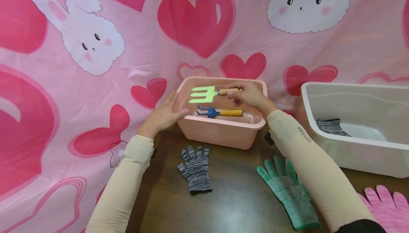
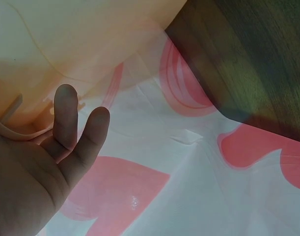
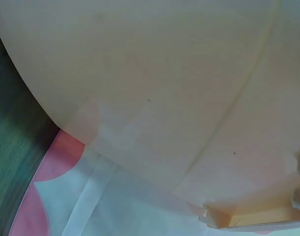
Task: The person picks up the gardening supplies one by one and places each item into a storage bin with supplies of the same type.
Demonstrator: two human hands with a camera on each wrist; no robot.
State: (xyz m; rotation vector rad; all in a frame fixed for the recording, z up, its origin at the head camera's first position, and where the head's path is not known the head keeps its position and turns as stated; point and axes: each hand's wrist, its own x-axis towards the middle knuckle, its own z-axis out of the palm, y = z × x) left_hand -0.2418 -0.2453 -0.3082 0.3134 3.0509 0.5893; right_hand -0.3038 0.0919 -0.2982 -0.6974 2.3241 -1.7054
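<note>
Inside the pink plastic basin, my right hand pinches the wooden handle of a light green garden hand fork. The fork's three flat tines point left. Just below it lies a small blue hand cultivator with a yellow handle, on the basin's floor. My left hand rests against the basin's left rim, thumb stretched toward the front corner. In the left wrist view, two fingers of the left hand stand free of the wall. The right wrist view shows mostly the basin's blurred wall.
A grey striped glove lies on the dark wooden table. A green glove lies beneath the right forearm, and a pink glove at the lower right corner. At right, a white bin holds another grey striped glove.
</note>
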